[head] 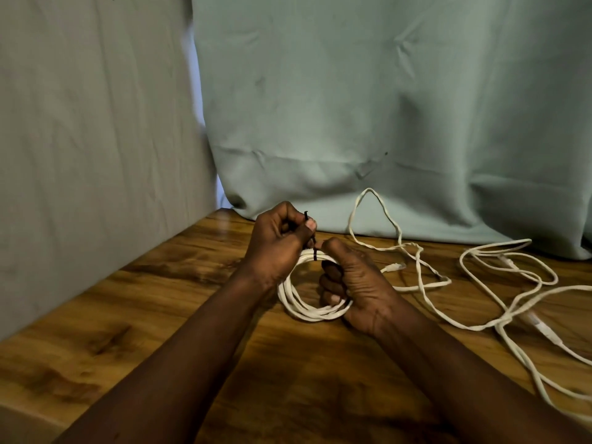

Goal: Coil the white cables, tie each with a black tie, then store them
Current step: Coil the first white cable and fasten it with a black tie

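A coiled white cable (pixel 296 304) is held just above the wooden table (pixel 160 302), near its middle. My right hand (pixel 358 283) grips the coil's right side, with its thumb pressed at the top of the loop. A thin black tie (pixel 314 248) wraps the coil's top. My left hand (pixel 277 241) pinches the tie's upper end between thumb and fingers. Loose white cables (pixel 499 283) lie uncoiled on the table to the right, one loop resting against the cloth.
A pale green cloth (pixel 384 107) hangs behind the table and a grey cloth (pixel 89 139) covers the left side. Cable plugs (pixel 395 267) lie among the loose strands at right. The table's left edge runs diagonally from back to near left.
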The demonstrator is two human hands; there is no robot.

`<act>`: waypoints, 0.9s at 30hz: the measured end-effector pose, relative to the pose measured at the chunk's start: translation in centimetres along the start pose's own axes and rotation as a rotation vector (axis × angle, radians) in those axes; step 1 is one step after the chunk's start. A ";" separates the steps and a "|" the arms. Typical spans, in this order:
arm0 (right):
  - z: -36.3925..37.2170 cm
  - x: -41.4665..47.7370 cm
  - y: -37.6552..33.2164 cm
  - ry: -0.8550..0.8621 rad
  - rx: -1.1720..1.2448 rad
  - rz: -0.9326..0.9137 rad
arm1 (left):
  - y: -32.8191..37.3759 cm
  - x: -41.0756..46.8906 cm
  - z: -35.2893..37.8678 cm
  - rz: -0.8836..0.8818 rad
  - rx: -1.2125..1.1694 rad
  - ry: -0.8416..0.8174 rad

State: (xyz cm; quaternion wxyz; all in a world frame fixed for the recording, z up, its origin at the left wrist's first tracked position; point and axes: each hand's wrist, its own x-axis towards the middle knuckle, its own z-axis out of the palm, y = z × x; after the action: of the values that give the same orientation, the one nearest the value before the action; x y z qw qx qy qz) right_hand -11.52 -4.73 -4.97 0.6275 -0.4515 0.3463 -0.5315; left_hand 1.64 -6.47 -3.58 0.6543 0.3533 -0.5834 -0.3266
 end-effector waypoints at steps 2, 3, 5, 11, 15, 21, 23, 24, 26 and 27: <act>0.1 -0.1 0.1 -0.005 0.001 0.005 | -0.1 0.1 -0.1 -0.007 0.002 0.020; 0.1 -0.2 0.1 -0.003 -0.004 0.010 | -0.2 0.1 -0.2 -0.009 0.009 0.029; 0.3 -0.2 0.2 -0.002 -0.021 0.005 | -0.3 0.1 -0.3 -0.012 0.019 0.040; 0.4 -0.1 0.3 0.000 -0.067 -0.021 | -0.3 0.0 -0.4 0.001 0.032 0.071; -0.5 -0.2 -0.2 0.008 -0.169 -0.100 | -0.1 -0.3 -0.4 0.014 0.005 -0.002; -0.6 0.0 -0.1 0.043 -0.176 -0.143 | -0.8 0.1 -0.4 0.034 0.055 -0.049; -0.4 0.2 -0.2 0.063 -0.177 -0.124 | -1.0 0.3 -0.4 0.053 0.064 -0.012; -0.2 0.3 -0.3 0.070 -0.171 -0.122 | -1.0 0.4 -0.3 0.061 0.070 0.010; 0.1 0.3 -0.6 0.078 -0.154 -0.123 | -0.9 0.6 -0.3 0.079 0.075 0.053; 0.4 0.2 -0.6 0.079 -0.156 -0.122 | -0.9 0.7 -0.3 0.087 0.073 0.072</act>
State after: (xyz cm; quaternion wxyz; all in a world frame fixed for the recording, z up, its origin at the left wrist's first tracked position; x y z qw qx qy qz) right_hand -11.38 -4.86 -4.24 0.5427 -0.4982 0.3828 -0.5575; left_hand 2.04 -7.52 -3.94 0.6751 0.3628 -0.5858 -0.2635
